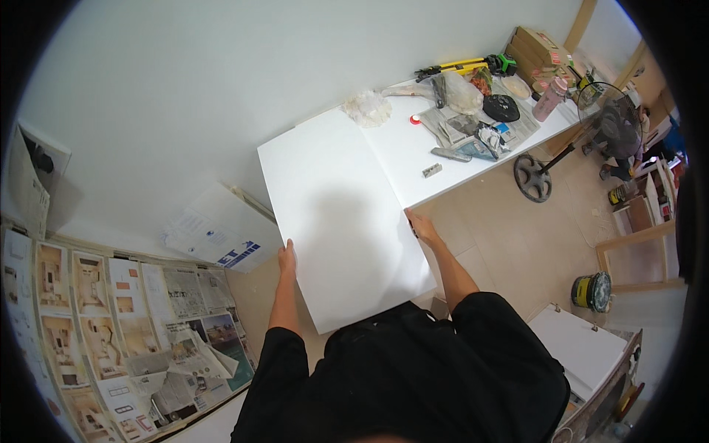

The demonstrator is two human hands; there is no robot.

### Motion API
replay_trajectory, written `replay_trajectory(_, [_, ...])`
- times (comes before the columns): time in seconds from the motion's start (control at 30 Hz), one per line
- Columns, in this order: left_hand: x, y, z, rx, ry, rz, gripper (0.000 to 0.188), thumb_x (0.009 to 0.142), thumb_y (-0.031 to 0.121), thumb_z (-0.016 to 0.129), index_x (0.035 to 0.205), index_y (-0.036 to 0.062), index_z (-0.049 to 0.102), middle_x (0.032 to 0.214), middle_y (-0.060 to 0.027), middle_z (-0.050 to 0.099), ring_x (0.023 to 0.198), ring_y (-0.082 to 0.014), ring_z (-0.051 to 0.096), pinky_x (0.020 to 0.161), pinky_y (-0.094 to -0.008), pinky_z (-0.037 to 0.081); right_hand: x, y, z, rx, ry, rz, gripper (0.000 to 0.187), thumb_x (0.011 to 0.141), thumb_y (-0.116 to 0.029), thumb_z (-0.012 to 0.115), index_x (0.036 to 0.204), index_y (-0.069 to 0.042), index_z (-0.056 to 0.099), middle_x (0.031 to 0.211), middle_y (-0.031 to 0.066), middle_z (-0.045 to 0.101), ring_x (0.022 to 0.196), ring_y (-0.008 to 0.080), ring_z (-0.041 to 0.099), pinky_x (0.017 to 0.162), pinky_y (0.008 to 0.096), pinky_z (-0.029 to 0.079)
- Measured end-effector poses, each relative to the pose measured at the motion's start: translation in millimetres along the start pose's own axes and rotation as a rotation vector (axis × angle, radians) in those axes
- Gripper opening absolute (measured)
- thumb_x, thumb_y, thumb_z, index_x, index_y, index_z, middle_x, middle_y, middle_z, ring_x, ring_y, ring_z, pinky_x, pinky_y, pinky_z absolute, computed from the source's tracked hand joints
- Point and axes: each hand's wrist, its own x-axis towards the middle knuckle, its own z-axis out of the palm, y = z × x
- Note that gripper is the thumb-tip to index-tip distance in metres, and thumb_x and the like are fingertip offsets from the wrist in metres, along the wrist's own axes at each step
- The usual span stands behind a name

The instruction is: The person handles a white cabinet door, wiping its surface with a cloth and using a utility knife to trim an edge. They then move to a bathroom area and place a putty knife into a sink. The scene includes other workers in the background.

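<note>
A large white panel (pixel 332 166) stretches out in front of me, its near end close to my body and its far end over the white table (pixel 410 181). My left hand (pixel 286 255) grips the panel's left edge, fingers mostly hidden underneath. On the opposite edge, near the table's front corner, my right hand (pixel 422 224) is closed around the panel. A soft shadow falls across its plain surface. Just right of the panel, a small metal hinge-like piece (pixel 432 170) lies on the table.
Plastic bags (pixel 463 94), newspaper (pixel 521 133), a pink bottle (pixel 550 100) and cardboard boxes (pixel 533 55) crowd the table's right. Beyond its front edge stands a fan (pixel 533 179). A bucket (pixel 591 292) sits on the floor. Paper-covered boards (pixel 111 317) are at lower left. Another person (pixel 628 140) is far right.
</note>
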Motion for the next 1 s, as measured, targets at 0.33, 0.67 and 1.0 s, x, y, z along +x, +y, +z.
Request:
replay_trajectory(0.33, [13.9, 24.2, 22.2, -0.107, 0.163, -0.141, 0.079, 0.096, 0.058, 0.049, 0.134, -0.012, 0.049, 0.139, -0.0251, 0.051, 0.127, -0.0344, 0.052, 0.107, -0.0415, 0.04, -3.2, -35.5, 24.7, -0.165, 0.113, -0.071, 0.082, 0.094, -0.068, 0.041, 0.1, 0.01, 0.064, 0.096, 0.0315, 0.066, 0.095, 0.0444, 0.063, 0.086, 0.0495, 0.046])
replay_trajectory(0.67, [-29.9, 26.5, 23.7, -0.182, 0.439, -0.212, 0.083, 0.097, 0.064, 0.041, 0.117, -0.0135, 0.062, 0.119, -0.0248, 0.064, 0.109, -0.0365, 0.061, 0.096, -0.0446, 0.047, -24.2, -49.6, 18.9, -0.131, 0.072, -0.149, 0.072, 0.094, -0.059, 0.053, 0.091, 0.013, 0.063, 0.072, 0.0296, 0.062, 0.073, 0.0439, 0.063, 0.073, 0.0512, 0.048])
replay_trajectory(1.0, [-88.9, 5.5, -22.5, -0.509, 0.275, -0.137, 0.074, 0.1, 0.057, 0.043, 0.116, -0.0128, 0.062, 0.114, -0.0206, 0.066, 0.1, -0.0298, 0.063, 0.091, -0.0389, 0.05, -147.2, -54.4, 33.9, -0.154, 0.299, -0.258, 0.057, 0.09, -0.047, 0.066, 0.075, 0.008, 0.063, 0.054, 0.0217, 0.057, 0.045, 0.0307, 0.057, 0.049, 0.0433, 0.045])
